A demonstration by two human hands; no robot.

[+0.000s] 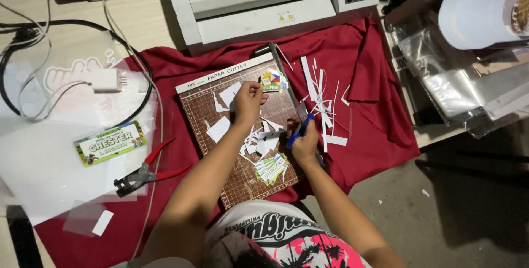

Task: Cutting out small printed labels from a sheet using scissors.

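1. A red cloth [374, 80] covers the work surface beneath both hands and spreads out to either side of them.
2. A white laminating machine [264, 0] sits beyond the hands, at the far edge of the cloth.
3. A brown gridded paper cutter board [220, 135] lies on the cloth directly under the hands, littered with white paper offcuts [259, 144].
4. The left hand [248, 102] rests on the board with its fingers curled down, pressing a small colourful laminated sticker [271, 80] that lies at its fingertips against the blade edge.
5. The right hand [305, 144] is closed around the blue handle [300, 129] of the cutter's blade arm, at the board's right edge.
6. Thin white paper strips [319, 94] are scattered on the cloth just beyond the right hand.
7. A red-handled hole punch plier [144, 173] lies well to the left of the left forearm.
8. A small stack of cut stickers [271, 169] sits on the board between the two wrists, nearer the right.
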